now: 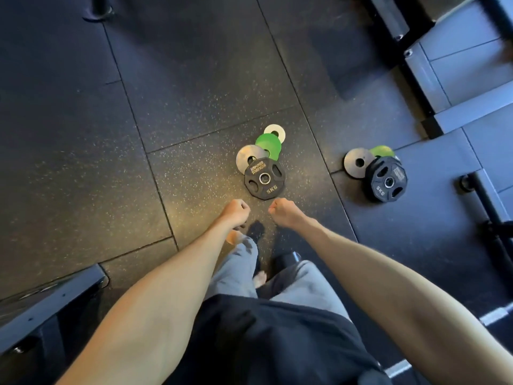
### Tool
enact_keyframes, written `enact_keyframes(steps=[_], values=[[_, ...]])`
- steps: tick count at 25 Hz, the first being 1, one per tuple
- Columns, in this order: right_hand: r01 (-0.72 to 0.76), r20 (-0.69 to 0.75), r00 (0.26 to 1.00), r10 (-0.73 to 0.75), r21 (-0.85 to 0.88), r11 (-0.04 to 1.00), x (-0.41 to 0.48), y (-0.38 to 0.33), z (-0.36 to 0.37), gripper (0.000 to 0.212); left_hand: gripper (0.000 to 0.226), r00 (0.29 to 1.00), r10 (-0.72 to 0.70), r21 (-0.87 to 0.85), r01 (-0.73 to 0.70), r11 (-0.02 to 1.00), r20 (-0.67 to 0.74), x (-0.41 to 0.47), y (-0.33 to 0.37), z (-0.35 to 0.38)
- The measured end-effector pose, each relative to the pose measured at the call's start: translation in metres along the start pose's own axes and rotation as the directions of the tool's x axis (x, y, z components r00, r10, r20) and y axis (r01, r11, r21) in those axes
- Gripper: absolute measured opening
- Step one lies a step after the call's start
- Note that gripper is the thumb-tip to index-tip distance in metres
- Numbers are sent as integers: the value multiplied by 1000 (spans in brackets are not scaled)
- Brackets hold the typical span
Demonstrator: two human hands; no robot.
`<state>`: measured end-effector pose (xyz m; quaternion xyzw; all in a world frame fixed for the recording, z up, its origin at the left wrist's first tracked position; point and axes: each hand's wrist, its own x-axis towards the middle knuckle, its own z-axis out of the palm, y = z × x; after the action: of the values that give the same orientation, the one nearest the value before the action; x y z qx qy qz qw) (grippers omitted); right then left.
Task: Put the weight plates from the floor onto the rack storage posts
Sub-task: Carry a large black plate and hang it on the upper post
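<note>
The dark speckled rubber floor (194,79) is cut into tiles. Near its middle lies a black 5KG plate (265,179), overlapping a grey plate (248,158), with a green plate (268,144) behind. A second heap (388,180) lies toward the right edge. The left hand (236,211) and the right hand (283,211) hang near the black plate, their fingers curled into fists, holding nothing.

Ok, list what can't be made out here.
Head view only:
Right pile's green plate: mostly covered by its black 5KG plate.
Near green plate: partly overlapped by the grey plate; no marking readable.
Storage posts: none recognisable; rack frame cut by top and right edges.
</note>
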<state>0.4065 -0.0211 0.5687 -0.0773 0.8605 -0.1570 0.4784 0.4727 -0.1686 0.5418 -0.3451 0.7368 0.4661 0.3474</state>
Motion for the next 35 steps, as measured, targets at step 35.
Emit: enact_keyframes(steps=[35], values=[[-240,-274,930,246,54,969,655,199,81,36,61,690,-700,-595,489,638,-183,622,-100,184]])
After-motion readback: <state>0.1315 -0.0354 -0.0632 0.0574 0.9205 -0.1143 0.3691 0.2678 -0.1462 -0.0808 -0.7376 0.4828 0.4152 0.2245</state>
